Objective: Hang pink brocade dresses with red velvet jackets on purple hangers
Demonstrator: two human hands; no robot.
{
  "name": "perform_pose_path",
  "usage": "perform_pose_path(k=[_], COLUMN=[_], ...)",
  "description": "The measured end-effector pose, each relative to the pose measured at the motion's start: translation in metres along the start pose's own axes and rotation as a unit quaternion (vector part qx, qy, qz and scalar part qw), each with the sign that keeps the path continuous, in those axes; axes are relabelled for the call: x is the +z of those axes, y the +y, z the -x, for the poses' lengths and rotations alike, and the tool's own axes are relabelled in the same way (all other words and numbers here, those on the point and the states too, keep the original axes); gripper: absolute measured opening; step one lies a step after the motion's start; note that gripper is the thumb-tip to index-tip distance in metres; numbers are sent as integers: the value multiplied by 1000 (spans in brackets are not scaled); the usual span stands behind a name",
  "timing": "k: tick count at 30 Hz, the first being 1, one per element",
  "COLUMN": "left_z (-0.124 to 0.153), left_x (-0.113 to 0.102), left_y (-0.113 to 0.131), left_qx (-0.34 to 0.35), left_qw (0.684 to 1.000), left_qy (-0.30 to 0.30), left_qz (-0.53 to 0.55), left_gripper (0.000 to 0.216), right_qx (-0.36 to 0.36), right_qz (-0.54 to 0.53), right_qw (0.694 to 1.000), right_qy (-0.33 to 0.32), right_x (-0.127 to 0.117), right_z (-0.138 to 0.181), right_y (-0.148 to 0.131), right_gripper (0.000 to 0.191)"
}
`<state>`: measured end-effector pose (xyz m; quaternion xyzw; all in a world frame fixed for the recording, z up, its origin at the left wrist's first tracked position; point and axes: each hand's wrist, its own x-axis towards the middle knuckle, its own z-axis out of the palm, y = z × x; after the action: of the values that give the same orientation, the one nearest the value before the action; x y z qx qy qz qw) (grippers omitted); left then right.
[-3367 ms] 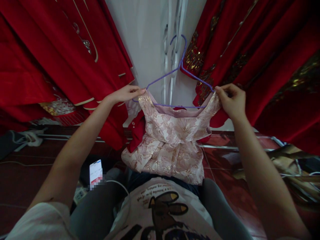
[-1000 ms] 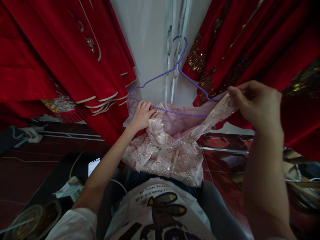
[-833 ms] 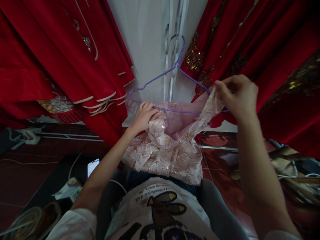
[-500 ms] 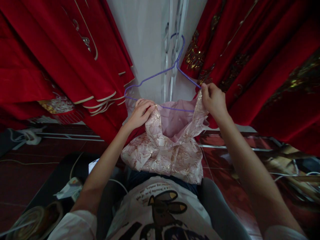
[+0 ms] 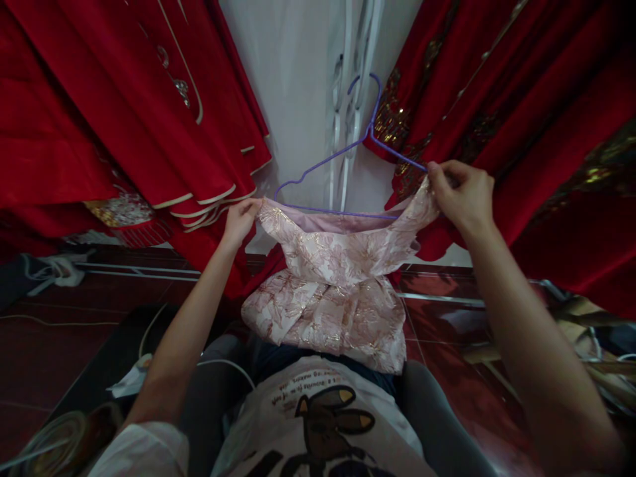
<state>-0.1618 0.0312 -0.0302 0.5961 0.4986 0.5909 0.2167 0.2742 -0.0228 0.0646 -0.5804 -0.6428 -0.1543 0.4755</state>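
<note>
A pink and gold brocade dress (image 5: 342,258) lies over my lap with its neckline pulled wide. My left hand (image 5: 242,220) pinches its left shoulder strap out to the side. At the other shoulder, my right hand (image 5: 462,195) grips the strap against the arm of a purple hanger (image 5: 325,161). The hanger's right arm runs into that strap, and its lower bar crosses inside the neckline. Its left end shows just above the fabric, apart from my left fingers. The hook points up, away from me.
Red garments with trim hang at the left (image 5: 149,99) and right (image 5: 541,132). Between them stands a pale wall with a white metal post (image 5: 338,146). A plastic cup (image 5: 54,437) and a crumpled white packet (image 5: 130,379) lie at lower left.
My hands have spread apart, the left going left and the right going right, stretching the neckline straight. The hanger has shifted right, and its left end now stands clear of my left hand.
</note>
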Motion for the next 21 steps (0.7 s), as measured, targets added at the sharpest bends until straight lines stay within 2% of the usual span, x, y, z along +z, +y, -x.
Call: perform_pose_path(k=[8, 15, 19, 21], left_z=[0, 1, -10, -19], left_x=[-2, -2, 8, 15], left_y=[-6, 4, 22, 38], left_qx=[-80, 2, 15, 43], left_qw=[997, 1000, 1000, 999], left_qy=[-8, 1, 3, -16], left_qz=[-9, -1, 27, 27], left_gripper=[20, 24, 22, 25], right_qx=[13, 16, 13, 19], right_qz=[-15, -26, -54, -71], right_qw=[1000, 999, 998, 996], right_qy=[-10, -17, -33, -52], right_x=[-1, -4, -2, 2], right_z=[1, 0, 1, 2], right_y=[-3, -4, -2, 1], right_gripper=[34, 32, 33, 35])
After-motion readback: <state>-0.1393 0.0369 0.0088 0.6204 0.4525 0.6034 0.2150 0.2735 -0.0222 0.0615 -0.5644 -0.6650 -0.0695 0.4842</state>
